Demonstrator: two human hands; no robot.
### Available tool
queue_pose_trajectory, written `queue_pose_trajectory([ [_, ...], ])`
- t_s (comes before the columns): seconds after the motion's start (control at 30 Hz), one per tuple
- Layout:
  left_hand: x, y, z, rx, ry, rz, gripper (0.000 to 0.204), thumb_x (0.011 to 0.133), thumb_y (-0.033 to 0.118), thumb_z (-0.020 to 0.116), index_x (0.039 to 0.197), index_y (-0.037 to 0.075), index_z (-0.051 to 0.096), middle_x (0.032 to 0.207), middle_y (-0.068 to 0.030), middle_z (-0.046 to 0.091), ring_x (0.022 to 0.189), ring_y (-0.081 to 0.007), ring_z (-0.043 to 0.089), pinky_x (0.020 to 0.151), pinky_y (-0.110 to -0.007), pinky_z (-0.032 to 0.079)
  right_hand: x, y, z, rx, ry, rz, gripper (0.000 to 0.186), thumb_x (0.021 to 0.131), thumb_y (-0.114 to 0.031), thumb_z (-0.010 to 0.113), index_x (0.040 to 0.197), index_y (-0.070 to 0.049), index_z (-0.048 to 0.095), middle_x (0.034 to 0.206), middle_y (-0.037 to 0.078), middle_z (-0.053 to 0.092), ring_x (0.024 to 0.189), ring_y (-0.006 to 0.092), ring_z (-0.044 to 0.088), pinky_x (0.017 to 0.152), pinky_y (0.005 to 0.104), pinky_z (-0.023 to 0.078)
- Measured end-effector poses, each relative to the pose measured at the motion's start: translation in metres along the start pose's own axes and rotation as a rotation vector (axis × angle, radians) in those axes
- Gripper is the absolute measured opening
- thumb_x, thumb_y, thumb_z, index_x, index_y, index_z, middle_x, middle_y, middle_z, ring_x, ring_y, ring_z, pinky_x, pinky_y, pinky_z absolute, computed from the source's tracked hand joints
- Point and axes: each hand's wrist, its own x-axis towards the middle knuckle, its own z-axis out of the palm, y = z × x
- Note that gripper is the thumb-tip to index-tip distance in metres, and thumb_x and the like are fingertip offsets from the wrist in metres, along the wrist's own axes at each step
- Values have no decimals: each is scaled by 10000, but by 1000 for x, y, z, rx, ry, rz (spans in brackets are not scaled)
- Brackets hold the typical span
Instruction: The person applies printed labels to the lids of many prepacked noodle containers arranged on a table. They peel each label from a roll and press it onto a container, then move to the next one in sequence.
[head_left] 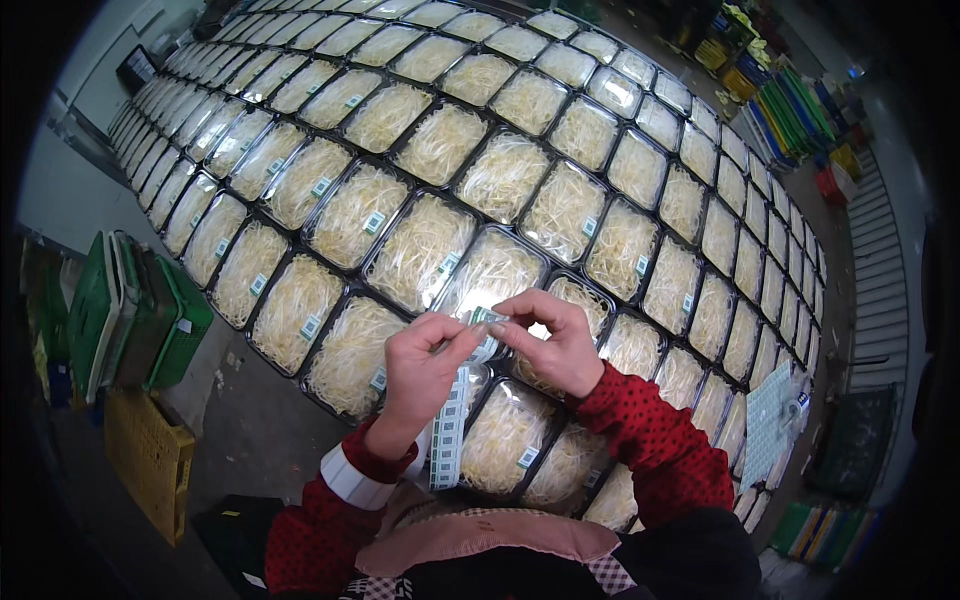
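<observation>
My left hand (425, 365) is closed on a long strip of small green-and-white labels (449, 425) that hangs down below it. Close to it, my right hand (553, 345) pinches the upper end of the strip, where a label (483, 347) shows between my fingertips. Both hands are held over a clear-lidded black tray of bean sprouts (492, 265). Many similar trays (520, 175) stand in tight rows beneath and beyond my hands, some with a small label on the lid. The fingertips partly hide the label.
Green crates (170, 330) and a yellow crate (140, 460) stand at left. Stacked coloured crates (785, 115) are at upper right. Pale label sheets (765, 430) lie on the trays at right. A dark crate (845, 445) is at the right edge.
</observation>
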Motion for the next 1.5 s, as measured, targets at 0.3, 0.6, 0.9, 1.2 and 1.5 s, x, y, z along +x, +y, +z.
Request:
queue_pose_trajectory([
  [0.3,1,24,-54,-183,154,-112,91,806,-24,692,751,-21,620,758,-34,614,675,-74,553,587,-219,432,159,69,-101,-1040,-52,-335,67,849,-124,575,840,-66,608,815,132,626,754,310,623,655,378,497],
  [0.6,10,11,-79,63,177,128,82,812,-11,689,884,-41,666,920,-90,628,805,-138,600,709,-246,475,215,99,-71,-1528,-317,-127,141,795,-225,586,834,-91,603,802,112,634,757,325,616,654,441,487],
  [0.9,28,-7,-86,96,162,154,43,836,-29,667,873,-37,687,897,-60,620,820,-90,570,706,-217,453,116,-4,29,6,-386,139,247,867,-167,702,1045,-3,653,884,39,666,815,92,609,733,256,502],
  [1.2,34,-8,-91,-61,173,63,104,805,41,733,793,-38,667,712,-20,563,624,-61,488,547,-218,376,102,-25,69,-81,-150,-78,169,818,-61,718,972,-10,671,818,45,657,760,108,608,708,250,485],
  [1.5,37,-36,-98,-132,162,-95,166,811,65,733,729,-31,625,662,-9,552,574,-48,460,500,-228,363,169,-14,72,-68,-238,-294,105,813,4,649,911,-33,661,836,42,655,796,136,623,732,271,501],
])
